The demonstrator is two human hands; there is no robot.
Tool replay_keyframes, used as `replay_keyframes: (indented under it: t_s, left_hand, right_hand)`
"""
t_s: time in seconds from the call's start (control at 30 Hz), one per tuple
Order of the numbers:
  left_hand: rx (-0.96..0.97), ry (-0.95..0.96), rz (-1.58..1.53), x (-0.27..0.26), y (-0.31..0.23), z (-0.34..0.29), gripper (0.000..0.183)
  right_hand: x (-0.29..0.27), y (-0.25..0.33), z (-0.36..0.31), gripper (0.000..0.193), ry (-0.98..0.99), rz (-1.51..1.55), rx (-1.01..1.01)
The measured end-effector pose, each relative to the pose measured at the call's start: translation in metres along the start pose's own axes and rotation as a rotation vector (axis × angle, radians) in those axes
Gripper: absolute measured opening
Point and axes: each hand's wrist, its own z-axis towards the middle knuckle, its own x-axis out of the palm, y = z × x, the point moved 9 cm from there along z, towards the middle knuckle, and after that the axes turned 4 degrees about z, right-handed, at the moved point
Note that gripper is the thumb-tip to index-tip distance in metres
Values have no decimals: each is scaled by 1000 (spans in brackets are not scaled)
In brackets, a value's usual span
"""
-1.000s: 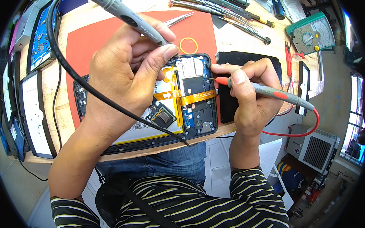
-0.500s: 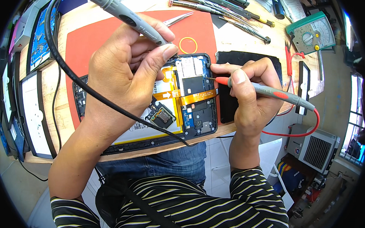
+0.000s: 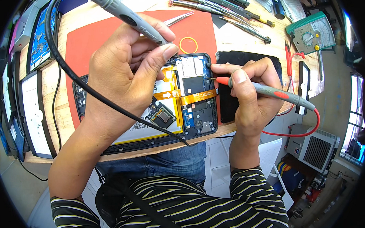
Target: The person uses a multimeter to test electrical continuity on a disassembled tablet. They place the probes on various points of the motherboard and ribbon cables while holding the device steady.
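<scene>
An opened tablet [image 3: 198, 113] lies on the near edge of the bench, its battery, circuit board and orange ribbon cable [image 3: 198, 98] exposed. My left hand [image 3: 125, 71] is closed around a grey test probe [image 3: 140, 28] with a black lead that loops down over my forearm. That probe's tip is mostly hidden by my thumb, near the tablet's far edge by the metal shield. My right hand [image 3: 253, 94] grips a grey and red test probe [image 3: 275, 92] with a red lead. Its thin metal tip is at the board's right side, below the metal shield [image 3: 190, 67].
A red mat [image 3: 89, 40] lies beneath the tablet, with a yellow rubber band [image 3: 188, 45] and tweezers [image 3: 178, 19] beyond it. At right are a black panel [image 3: 249, 56] and a green analog multimeter [image 3: 311, 33]. Screwdrivers [image 3: 244, 27] line the back; a white tray [image 3: 35, 116] stands left.
</scene>
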Motion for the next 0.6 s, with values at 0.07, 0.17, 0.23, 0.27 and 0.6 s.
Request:
replay_keyframes:
  t_s: [0.07,0.17,0.23,0.27,0.6]
  left_hand:
    - [1,6,-7,0,-1,0,17]
    - [-7,7,-7,0,-1,0,18]
    - [-5,6,-10,1,-1,0,17]
    - [-2,7,-13,1,-1,0,18]
    - [-26,-2,-10,0,2,0,17]
  right_hand:
    - [0,0,0,18,4,-13,11]
    - [-1,-1,0,18,6,-19,15]
    - [-1,-1,0,18,6,-16,10]
    - [0,-1,0,18,7,-13,5]
    - [-1,-1,0,17,-6,9,5]
